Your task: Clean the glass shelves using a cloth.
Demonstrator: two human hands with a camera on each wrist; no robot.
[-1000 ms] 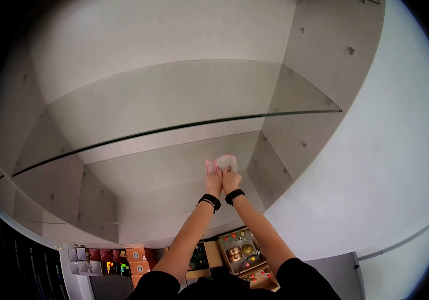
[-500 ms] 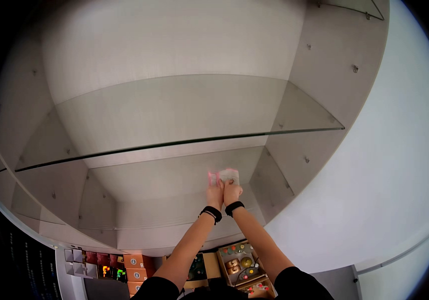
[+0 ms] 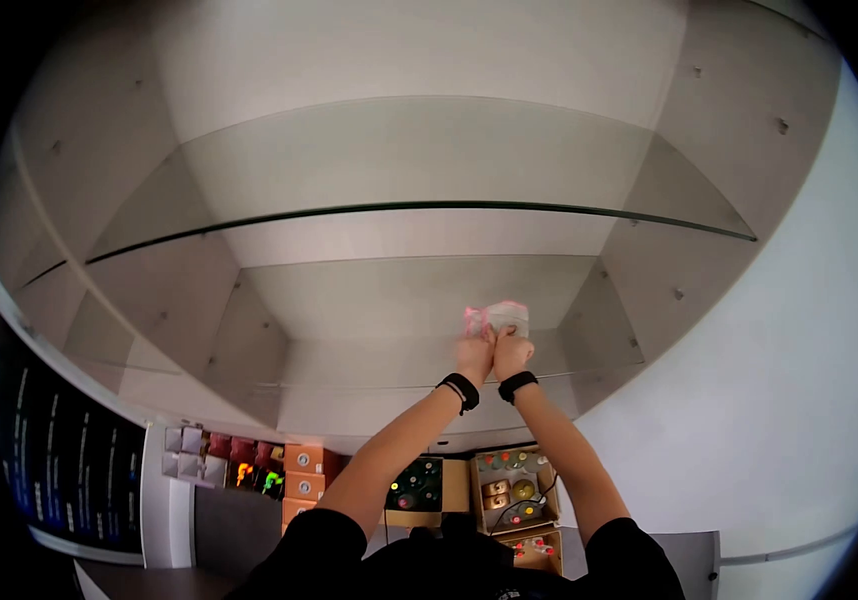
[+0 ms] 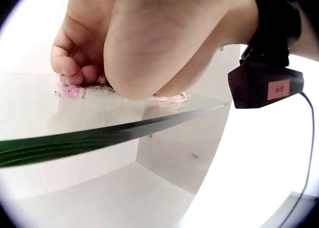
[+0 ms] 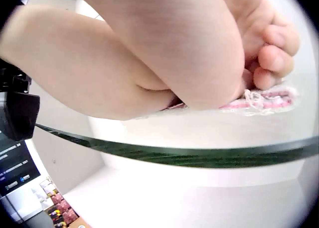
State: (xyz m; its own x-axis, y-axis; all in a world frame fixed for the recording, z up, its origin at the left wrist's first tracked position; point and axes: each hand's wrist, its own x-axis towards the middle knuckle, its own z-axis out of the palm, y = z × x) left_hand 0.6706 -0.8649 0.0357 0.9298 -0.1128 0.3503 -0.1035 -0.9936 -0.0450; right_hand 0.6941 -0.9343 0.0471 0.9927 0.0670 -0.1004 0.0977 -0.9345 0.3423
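Note:
A white cloth with pink edging (image 3: 512, 318) lies on the lower glass shelf (image 3: 379, 355) of a cabinet, toward its right side. My left hand (image 3: 474, 355) and right hand (image 3: 514, 356) are side by side on it, arms stretched forward. In the left wrist view, the left fingers (image 4: 65, 66) curl down onto the cloth's frayed pink edge (image 4: 72, 91). The right fingers (image 5: 273, 58) are likewise bent onto the cloth (image 5: 264, 102) in the right wrist view. The shelf's green front edge (image 5: 199, 157) runs just below the hands. The palms hide much of the cloth.
Another glass shelf (image 3: 429, 160) spans the cabinet above the hands, its front edge (image 3: 419, 206) crossing the view. Small shelf pegs (image 3: 782, 126) stick out of the side walls. Below are open boxes of bottles (image 3: 519, 490), orange boxes (image 3: 304, 460) and a dark screen (image 3: 59, 430).
The head view has swung, so the cabinet and both hands appear farther right in it. Both hands stay together on the cloth.

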